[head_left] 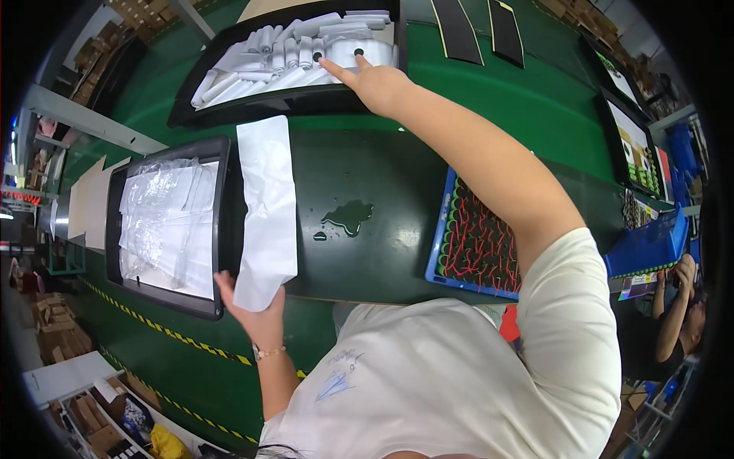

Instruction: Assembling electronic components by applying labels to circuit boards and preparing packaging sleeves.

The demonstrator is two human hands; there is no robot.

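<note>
Left of centre, the left hand holds a white sheet; top centre, the right hand is spread over white rolls.

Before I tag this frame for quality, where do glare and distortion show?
Head view: glare streaks the clear film; the puddle glints on the green table; toward the rim, the striped floor tape bows; the corners go black.
</note>
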